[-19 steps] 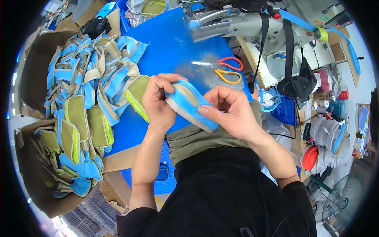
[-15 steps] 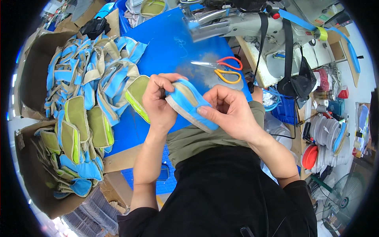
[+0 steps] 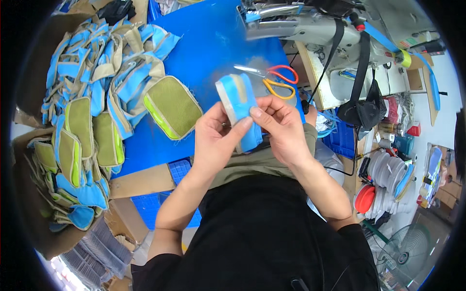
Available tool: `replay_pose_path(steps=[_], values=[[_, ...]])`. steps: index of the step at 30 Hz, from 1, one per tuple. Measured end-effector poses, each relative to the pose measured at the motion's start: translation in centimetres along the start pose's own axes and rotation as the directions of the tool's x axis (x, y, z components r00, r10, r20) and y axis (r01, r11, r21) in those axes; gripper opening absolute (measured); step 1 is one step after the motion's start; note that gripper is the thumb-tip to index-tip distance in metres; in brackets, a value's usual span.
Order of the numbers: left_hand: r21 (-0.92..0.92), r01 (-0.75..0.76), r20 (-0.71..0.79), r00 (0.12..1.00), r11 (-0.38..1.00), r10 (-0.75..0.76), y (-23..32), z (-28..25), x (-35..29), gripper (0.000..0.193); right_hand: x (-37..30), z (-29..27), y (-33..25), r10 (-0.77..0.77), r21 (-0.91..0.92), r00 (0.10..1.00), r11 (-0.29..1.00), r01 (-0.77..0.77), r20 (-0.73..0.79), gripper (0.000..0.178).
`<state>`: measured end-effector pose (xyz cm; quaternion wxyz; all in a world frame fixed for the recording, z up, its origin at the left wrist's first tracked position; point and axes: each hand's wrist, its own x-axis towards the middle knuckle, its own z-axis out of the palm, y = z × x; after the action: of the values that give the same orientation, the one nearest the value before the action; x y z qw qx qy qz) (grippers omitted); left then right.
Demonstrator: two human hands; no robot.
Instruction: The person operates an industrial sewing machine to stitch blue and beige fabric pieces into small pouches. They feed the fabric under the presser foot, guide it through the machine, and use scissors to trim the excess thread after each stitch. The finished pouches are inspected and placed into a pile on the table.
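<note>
Both hands grip a blue fabric piece (image 3: 238, 92) with a beige stripe and pale edging, held nearly upright above my lap. My left hand (image 3: 213, 140) pinches its lower left side, thumb on the front. On the right side, my right hand (image 3: 283, 128) has its thumb and fingers closed on the piece. Left of the hands lies an olive-green pad (image 3: 174, 107) with beige binding and a lime edge, flat on the blue table (image 3: 201, 53). Just beyond the right hand are scissors (image 3: 267, 74) with one red and one yellow handle loop, blades pointing left.
Heaped blue and beige strap pieces (image 3: 97, 68) cover the table's left side. A cardboard box (image 3: 36, 242) of green and blue pads stands nearer. At the far right is a sewing machine (image 3: 310, 29) on its stand; reels (image 3: 388, 169) and a fan (image 3: 405, 254) sit at right.
The fabric piece has turned from slanting to nearly upright. My left hand has shifted right and down, closer to the right hand, uncovering more of the olive pad. The whole view has tilted slightly.
</note>
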<state>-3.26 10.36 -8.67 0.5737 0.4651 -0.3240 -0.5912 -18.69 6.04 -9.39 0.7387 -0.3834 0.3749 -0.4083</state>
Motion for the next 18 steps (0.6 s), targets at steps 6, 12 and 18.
replay_pose_path(steps=[6, 12, 18], values=[[-0.152, 0.088, 0.009, 0.996, 0.984, -0.088, -0.9, -0.5, -0.1, 0.034, -0.3, -0.5, -0.5, -0.022, -0.085, 1.0, 0.996, 0.024, 0.018, 0.02], [-0.163, 0.099, -0.02, 0.994, 0.982, -0.104, -1.5, -1.2, 0.3, 0.029, -0.8, -0.1, -0.8, -0.028, -0.241, 0.998, 0.97, 0.039, 0.051, 0.025], [-0.265, 0.203, 0.008, 0.978, 0.943, -0.208, -1.4, -1.6, -0.2, 0.033, -0.7, -1.0, -0.1, 0.014, -0.185, 0.998, 0.983, -0.001, 0.069, 0.024]])
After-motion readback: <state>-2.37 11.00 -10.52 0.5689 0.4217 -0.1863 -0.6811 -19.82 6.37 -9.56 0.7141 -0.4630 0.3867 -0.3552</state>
